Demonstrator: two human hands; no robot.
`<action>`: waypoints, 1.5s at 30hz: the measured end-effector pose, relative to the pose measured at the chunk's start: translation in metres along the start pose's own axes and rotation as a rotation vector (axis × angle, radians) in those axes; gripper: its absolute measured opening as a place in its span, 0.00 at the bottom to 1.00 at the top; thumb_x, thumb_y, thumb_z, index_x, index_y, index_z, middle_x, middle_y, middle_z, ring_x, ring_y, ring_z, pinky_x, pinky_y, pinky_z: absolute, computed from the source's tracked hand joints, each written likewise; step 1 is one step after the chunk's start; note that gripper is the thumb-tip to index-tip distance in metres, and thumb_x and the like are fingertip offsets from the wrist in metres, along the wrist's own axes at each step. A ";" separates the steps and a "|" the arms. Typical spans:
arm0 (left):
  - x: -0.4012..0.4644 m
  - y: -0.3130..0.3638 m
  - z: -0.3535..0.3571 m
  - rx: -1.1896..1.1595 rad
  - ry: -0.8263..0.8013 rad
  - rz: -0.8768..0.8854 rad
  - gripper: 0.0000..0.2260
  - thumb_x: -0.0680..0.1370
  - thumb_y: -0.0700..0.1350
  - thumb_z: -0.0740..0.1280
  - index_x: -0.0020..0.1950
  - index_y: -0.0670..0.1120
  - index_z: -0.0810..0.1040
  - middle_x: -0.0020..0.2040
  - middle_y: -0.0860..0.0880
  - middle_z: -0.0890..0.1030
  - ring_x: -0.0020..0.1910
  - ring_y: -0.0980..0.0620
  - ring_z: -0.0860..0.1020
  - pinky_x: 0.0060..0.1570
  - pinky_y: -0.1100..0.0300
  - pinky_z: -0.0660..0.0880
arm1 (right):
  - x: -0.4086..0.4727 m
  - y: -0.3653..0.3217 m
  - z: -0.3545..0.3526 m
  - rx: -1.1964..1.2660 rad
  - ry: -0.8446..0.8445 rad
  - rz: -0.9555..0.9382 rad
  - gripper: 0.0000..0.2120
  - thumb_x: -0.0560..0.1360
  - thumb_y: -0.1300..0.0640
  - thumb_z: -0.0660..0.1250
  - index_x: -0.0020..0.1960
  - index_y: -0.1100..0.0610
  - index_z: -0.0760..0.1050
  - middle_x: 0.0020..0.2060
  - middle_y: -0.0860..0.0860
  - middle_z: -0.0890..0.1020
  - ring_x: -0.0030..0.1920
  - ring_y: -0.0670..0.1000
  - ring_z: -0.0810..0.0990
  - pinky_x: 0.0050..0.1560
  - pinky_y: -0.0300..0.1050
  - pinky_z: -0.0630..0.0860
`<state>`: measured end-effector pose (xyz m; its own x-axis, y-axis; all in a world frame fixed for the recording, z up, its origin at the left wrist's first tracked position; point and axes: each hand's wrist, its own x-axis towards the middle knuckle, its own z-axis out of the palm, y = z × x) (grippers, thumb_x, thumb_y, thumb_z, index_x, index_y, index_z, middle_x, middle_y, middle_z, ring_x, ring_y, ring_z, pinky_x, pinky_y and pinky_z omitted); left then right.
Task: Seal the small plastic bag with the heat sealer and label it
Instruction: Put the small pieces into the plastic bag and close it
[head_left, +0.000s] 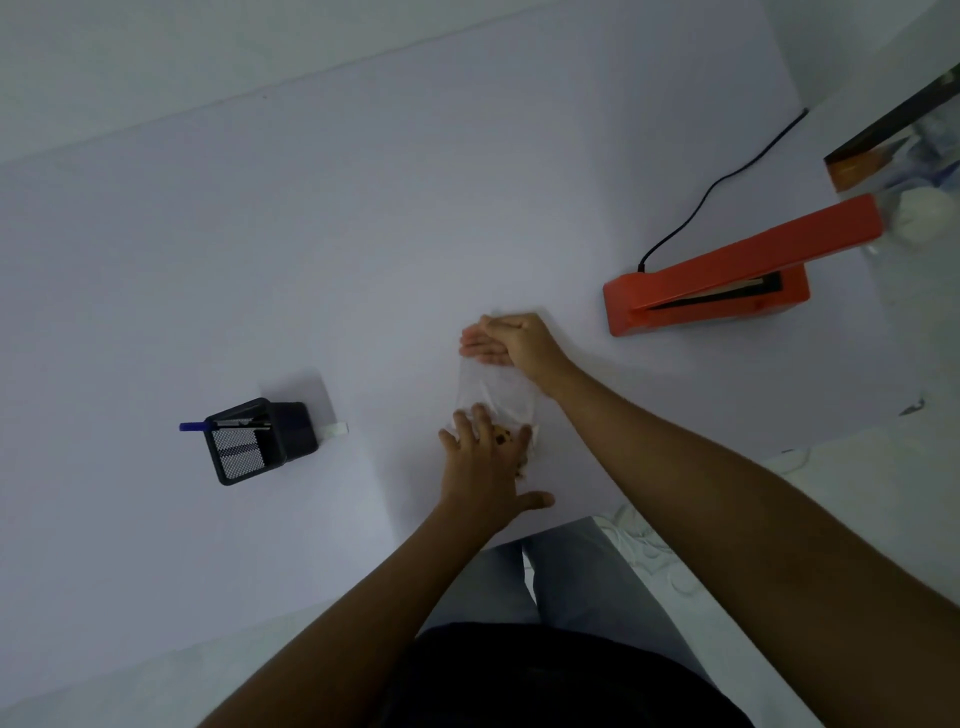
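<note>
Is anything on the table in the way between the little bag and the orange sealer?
No. Only bare table lies between the bag and the heat sealer. The pen holder sits off to the other side.
</note>
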<state>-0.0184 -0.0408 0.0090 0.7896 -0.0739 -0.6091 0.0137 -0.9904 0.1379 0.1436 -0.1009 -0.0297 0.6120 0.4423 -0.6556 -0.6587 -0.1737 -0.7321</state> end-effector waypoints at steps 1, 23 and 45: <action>0.000 0.000 0.000 0.005 -0.006 0.003 0.46 0.67 0.78 0.57 0.78 0.56 0.52 0.77 0.34 0.52 0.73 0.29 0.54 0.69 0.32 0.57 | 0.005 -0.005 0.000 -0.001 0.004 -0.013 0.18 0.84 0.54 0.60 0.59 0.68 0.80 0.53 0.62 0.85 0.54 0.57 0.86 0.59 0.49 0.80; 0.002 -0.001 0.003 0.012 0.002 -0.009 0.43 0.68 0.77 0.55 0.78 0.57 0.53 0.77 0.34 0.53 0.73 0.30 0.54 0.67 0.32 0.59 | -0.055 0.043 -0.017 0.087 0.033 0.062 0.20 0.85 0.55 0.56 0.60 0.68 0.79 0.53 0.62 0.85 0.54 0.57 0.86 0.59 0.50 0.81; 0.005 -0.001 0.001 0.015 -0.036 -0.015 0.43 0.67 0.78 0.55 0.77 0.58 0.55 0.77 0.37 0.53 0.73 0.31 0.54 0.68 0.33 0.60 | -0.059 0.033 -0.008 -0.417 0.301 -0.034 0.28 0.72 0.60 0.76 0.70 0.56 0.72 0.53 0.51 0.82 0.52 0.50 0.81 0.58 0.42 0.78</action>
<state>-0.0151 -0.0405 0.0046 0.7671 -0.0634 -0.6384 0.0156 -0.9930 0.1172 0.0889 -0.1398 -0.0167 0.7690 0.1918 -0.6098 -0.4436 -0.5268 -0.7251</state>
